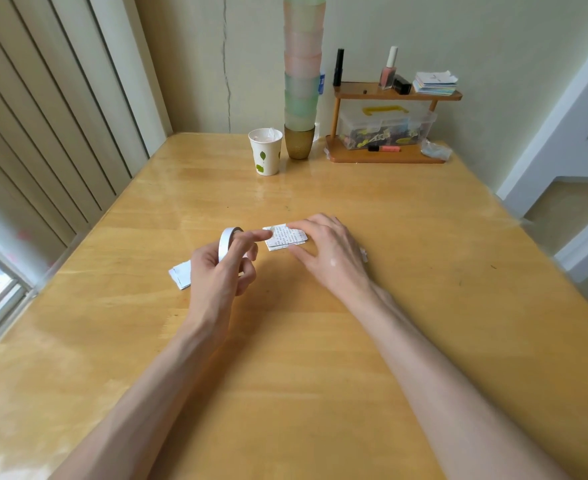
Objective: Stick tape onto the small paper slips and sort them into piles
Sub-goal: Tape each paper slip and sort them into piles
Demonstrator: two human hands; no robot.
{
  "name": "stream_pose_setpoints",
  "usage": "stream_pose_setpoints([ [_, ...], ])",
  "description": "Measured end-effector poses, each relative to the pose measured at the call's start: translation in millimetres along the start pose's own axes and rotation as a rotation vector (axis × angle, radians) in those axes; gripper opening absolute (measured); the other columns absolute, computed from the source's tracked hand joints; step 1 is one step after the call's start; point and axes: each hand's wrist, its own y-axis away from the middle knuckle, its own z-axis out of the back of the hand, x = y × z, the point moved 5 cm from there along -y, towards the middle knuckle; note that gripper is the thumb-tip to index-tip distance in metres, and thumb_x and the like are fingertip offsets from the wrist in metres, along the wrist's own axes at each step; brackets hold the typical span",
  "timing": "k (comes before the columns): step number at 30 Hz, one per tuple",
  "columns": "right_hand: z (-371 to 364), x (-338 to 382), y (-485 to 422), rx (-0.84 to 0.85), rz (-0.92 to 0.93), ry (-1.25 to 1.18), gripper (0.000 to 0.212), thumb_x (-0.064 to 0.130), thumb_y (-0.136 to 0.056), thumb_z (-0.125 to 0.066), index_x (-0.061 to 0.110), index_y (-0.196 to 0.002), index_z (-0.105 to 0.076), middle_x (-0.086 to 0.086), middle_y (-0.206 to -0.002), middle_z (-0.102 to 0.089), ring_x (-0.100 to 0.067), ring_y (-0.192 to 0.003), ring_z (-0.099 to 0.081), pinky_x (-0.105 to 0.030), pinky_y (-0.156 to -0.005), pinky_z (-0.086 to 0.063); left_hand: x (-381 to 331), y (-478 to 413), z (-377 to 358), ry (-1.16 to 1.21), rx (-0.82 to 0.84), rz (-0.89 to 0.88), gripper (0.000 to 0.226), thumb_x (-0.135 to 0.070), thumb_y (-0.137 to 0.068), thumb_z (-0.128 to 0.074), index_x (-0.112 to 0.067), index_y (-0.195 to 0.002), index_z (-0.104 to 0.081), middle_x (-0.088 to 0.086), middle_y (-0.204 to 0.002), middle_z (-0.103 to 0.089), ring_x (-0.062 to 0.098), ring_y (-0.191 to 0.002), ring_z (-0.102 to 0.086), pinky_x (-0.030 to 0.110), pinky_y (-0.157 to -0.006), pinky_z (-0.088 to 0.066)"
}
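My left hand (221, 265) grips a white roll of tape (226, 242) held upright, with its index finger stretched out to the left edge of a printed paper slip (285, 237) on the wooden table (320, 341). On the right side of that slip my right hand (327, 247) lies flat, fingers pressing it down. A pile of white slips (180, 277) lies left of my left hand, partly hidden by it. A bit of white paper (364, 255) shows at the right edge of my right hand.
At the back stand a paper cup (265, 151) with leaf print, a tall stack of plastic cups (301, 81), and a small wooden shelf (389, 155) with a clear box, nail polish and a paper stack. A window is at the left.
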Motion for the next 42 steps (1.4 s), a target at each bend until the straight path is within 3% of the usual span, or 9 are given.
stream_pose_setpoints([
  [3,-11,0,-15,0.074,-0.001,0.028,0.035,0.035,-0.094,-0.075,0.019,-0.124,-0.075,-0.002,-0.121,-0.069,-0.026,-0.119,-0.054,-0.039,-0.099,-0.038,2,-2,2,0.016,-0.003,-0.002,0.024,-0.023,-0.097,-0.06,-0.01,-0.094,-0.079,0.003,-0.065,-0.038,0.021,-0.054,-0.024,0.029,-0.053,-0.019],
  [7,-14,2,-22,0.06,0.067,0.177,0.024,0.041,-0.094,-0.072,0.02,-0.098,-0.082,0.002,-0.098,-0.074,-0.023,-0.105,-0.056,-0.033,-0.088,-0.031,3,-4,4,0.021,-0.009,-0.002,0.025,-0.026,-0.095,-0.061,-0.008,-0.095,-0.079,0.0,-0.063,-0.038,0.02,-0.053,-0.025,0.028,-0.052,-0.02],
  [13,-16,9,-11,-0.073,0.188,0.259,0.008,0.008,-0.089,-0.076,0.012,-0.082,-0.074,-0.001,-0.075,-0.07,-0.028,-0.079,-0.061,-0.039,-0.078,-0.042,3,-5,4,0.04,-0.023,0.006,0.023,-0.024,-0.097,-0.062,-0.009,-0.095,-0.079,0.001,-0.063,-0.038,0.02,-0.051,-0.025,0.027,-0.051,-0.02],
  [19,17,24,-4,-0.202,0.215,0.206,0.007,0.008,-0.083,-0.079,0.014,-0.082,-0.074,0.0,-0.075,-0.071,-0.024,-0.075,-0.062,-0.035,-0.074,-0.039,3,-5,6,0.069,-0.03,0.014,0.023,-0.022,-0.097,-0.062,-0.007,-0.097,-0.078,0.002,-0.063,-0.036,0.021,-0.053,-0.022,0.031,-0.054,-0.016],
  [25,28,26,32,0.123,0.276,0.157,0.018,0.011,-0.085,-0.078,0.025,-0.096,-0.082,0.007,-0.081,-0.072,-0.023,-0.081,-0.063,-0.04,-0.079,-0.045,-1,-3,4,0.055,-0.008,0.013,0.022,-0.019,-0.098,-0.062,-0.004,-0.092,-0.076,0.008,-0.063,-0.032,0.023,-0.054,-0.021,0.03,-0.054,-0.017],
  [29,29,16,37,0.35,0.133,0.059,0.018,0.029,-0.101,-0.065,0.035,-0.11,-0.079,0.013,-0.098,-0.066,-0.016,-0.101,-0.055,-0.035,-0.092,-0.032,0,-1,-1,0.039,0.083,0.055,0.024,-0.022,-0.097,-0.062,-0.001,-0.089,-0.072,0.018,-0.076,-0.032,0.021,-0.054,-0.022,0.03,-0.053,-0.015],
  [34,31,8,39,0.402,0.048,-0.02,0.019,0.036,-0.099,-0.065,0.036,-0.112,-0.078,0.02,-0.105,-0.067,-0.007,-0.108,-0.054,-0.035,-0.101,-0.032,1,3,-10,0.058,0.232,0.128,0.032,-0.032,-0.089,-0.06,-0.004,-0.091,-0.074,0.004,-0.075,-0.039,0.017,-0.054,-0.023,0.03,-0.052,-0.013],
  [38,44,3,38,0.096,-0.163,-0.424,0.021,0.016,-0.096,-0.068,0.027,-0.107,-0.082,0.015,-0.093,-0.076,-0.003,-0.09,-0.068,-0.023,-0.081,-0.049,-3,5,-16,0.096,0.298,0.161,0.03,-0.03,-0.087,-0.058,-0.006,-0.092,-0.075,0.003,-0.076,-0.038,0.015,-0.051,-0.023,0.028,-0.051,-0.015],
  [42,51,15,41,0.198,-0.305,-0.932,0.023,0.005,-0.098,-0.065,0.015,-0.113,-0.079,0.0,-0.103,-0.08,-0.008,-0.098,-0.073,-0.017,-0.089,-0.052,-8,9,-18,0.098,0.328,0.177,0.029,-0.033,-0.079,-0.066,-0.008,-0.09,-0.076,0.008,-0.079,-0.033,0.016,-0.053,-0.021,0.031,-0.055,-0.013],
])
